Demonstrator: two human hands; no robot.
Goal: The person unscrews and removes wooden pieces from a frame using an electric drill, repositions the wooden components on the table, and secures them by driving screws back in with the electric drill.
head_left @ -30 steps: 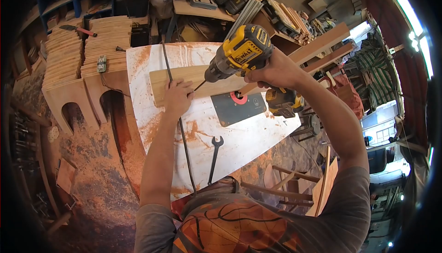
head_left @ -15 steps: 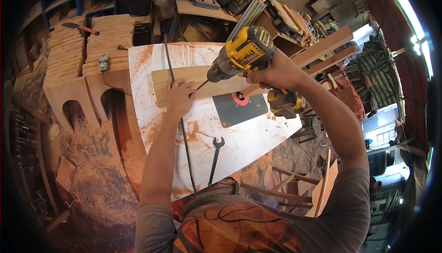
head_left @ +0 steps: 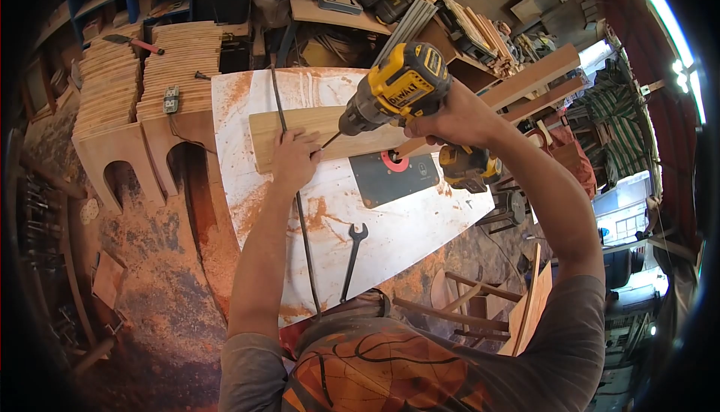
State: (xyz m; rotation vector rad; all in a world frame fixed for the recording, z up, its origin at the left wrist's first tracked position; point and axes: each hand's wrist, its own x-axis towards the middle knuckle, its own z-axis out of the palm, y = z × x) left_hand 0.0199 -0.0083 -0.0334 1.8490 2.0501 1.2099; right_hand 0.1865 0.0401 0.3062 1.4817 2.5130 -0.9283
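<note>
A yellow and black cordless drill is gripped by its handle in my right hand. Its thin bit angles down to the left and meets a pale wooden board, close to my left fingertips. My left hand is closed over the board's front edge, fingers on its top face; what the thumb does underneath is hidden. The board lies across a white tabletop dusted with reddish sawdust. Beside it is a black insert plate with a red ring.
An open-end wrench lies near me on the tabletop. A black cable crosses it, passing by my left hand. Arched wooden panels stand stacked at left, with a red-handled knife on top. Long timber pieces extend to the right.
The view shifts very slightly. My hands, the drill and the board keep nearly the same places relative to each other.
</note>
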